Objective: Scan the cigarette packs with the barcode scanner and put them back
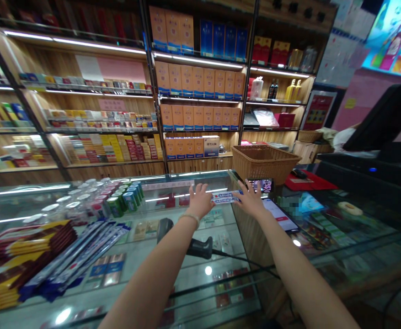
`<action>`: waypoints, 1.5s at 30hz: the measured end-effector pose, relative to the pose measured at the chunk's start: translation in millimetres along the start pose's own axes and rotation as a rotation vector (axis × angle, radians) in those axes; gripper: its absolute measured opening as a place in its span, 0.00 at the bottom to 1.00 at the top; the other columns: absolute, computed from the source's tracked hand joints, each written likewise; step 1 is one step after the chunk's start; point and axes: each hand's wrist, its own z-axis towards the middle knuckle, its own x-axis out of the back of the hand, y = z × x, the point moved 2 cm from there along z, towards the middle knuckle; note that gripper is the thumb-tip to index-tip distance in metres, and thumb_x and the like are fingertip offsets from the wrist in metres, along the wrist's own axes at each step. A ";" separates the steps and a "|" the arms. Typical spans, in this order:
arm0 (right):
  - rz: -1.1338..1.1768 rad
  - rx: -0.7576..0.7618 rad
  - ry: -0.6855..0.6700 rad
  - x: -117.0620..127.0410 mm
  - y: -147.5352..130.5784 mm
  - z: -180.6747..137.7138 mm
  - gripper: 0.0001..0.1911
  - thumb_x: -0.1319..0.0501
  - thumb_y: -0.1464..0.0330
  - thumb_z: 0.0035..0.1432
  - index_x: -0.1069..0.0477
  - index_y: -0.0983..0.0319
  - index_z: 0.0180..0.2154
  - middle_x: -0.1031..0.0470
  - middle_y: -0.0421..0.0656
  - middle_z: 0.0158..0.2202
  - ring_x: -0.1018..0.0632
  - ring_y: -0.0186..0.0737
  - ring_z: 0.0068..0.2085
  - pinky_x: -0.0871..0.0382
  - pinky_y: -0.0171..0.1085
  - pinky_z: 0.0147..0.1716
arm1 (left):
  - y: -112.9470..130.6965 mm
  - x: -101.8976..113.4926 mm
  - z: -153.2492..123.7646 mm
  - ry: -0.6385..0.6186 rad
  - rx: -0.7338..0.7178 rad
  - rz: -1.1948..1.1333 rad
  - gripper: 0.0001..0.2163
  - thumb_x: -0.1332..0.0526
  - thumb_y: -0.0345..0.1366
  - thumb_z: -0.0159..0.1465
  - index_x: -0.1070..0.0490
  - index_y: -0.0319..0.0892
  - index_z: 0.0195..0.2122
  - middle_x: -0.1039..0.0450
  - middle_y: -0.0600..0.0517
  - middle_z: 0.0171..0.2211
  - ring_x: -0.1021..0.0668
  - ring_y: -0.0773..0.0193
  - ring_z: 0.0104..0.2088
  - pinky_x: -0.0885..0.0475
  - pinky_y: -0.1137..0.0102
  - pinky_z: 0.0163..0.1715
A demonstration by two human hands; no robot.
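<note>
Slim white-and-blue packets [225,197] with printed lettering lie side by side on the glass counter, between my two hands. My left hand [200,202] is at their left end, fingers spread forward and thumb side against the packets. At the right end, my right hand [250,201] has its fingers apart, with fingertips touching the packets. Neither hand is wrapped around them. A black handheld barcode scanner [200,246] lies on the glass near my left forearm, its cable running right. Just beyond my right hand is a small lit display [261,185]; a phone [280,214] lies beside my right wrist.
Clear-lidded jars [75,208], green cans [114,206], blue-silver sticks [80,256] and yellow-brown packs [25,260] occupy the counter's left. A wicker basket [265,162] stands behind my right hand. A red mat [310,180] and dark monitor [385,119] are rightward; stocked shelves line the back.
</note>
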 end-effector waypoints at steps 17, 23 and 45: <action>0.032 -0.039 -0.028 0.2 -4.8 0.5 0.11 0.34 0.65 0.63 0.20 0.51 0.47 0.47 0.43 0.74 0.50 0.58 0.74 0.63 0.72 0.67 | -2.1 -1.3 1.7 -0.071 0.054 -0.025 0.11 0.36 0.44 0.64 0.18 0.51 0.45 0.35 0.47 0.68 0.42 0.44 0.70 0.49 0.40 0.67; 0.028 -0.017 -0.035 2.0 -5.7 -0.2 0.10 0.36 0.66 0.62 0.23 0.55 0.47 0.48 0.45 0.75 0.50 0.57 0.75 0.61 0.71 0.68 | -2.1 -0.9 3.4 -0.096 0.080 -0.037 0.13 0.34 0.44 0.63 0.19 0.49 0.47 0.35 0.43 0.67 0.41 0.42 0.70 0.47 0.40 0.66; 0.048 0.043 0.000 9.2 -3.2 -1.3 0.06 0.36 0.69 0.61 0.23 0.57 0.41 0.43 0.44 0.73 0.50 0.57 0.74 0.61 0.73 0.67 | 7.8 19.7 -3.2 -0.045 -0.017 0.017 0.07 0.33 0.38 0.61 0.18 0.51 0.40 0.31 0.49 0.65 0.41 0.42 0.69 0.50 0.37 0.66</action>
